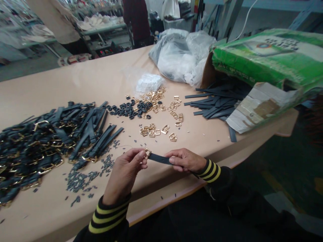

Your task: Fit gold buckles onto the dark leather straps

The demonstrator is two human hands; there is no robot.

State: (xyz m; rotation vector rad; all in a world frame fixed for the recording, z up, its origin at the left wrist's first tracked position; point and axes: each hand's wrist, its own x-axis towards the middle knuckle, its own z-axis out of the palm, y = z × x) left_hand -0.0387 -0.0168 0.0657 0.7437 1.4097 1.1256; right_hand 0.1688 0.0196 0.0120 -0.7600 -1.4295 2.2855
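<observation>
Between my hands, above the table's near edge, a dark strap (159,158) is stretched out. My left hand (130,166) pinches a gold buckle (147,153) at the strap's left end. Thumb and fingers of my right hand (185,160) are closed on the strap farther along; its far end is hidden under that hand. Just beyond lie loose gold buckles (151,130) in small groups. Small dark loops (128,110) are heaped behind them. Left of my left hand, tiny dark bits (77,179) are scattered over the tabletop.
A large pile of dark straps with gold buckles (45,141) covers the table's left side. At right, loose straps (217,102) spill from a green box (267,57) with a torn cardboard flap (262,106). Plastic bags (184,55) sit behind. Two people (137,20) stand beyond the table (101,75).
</observation>
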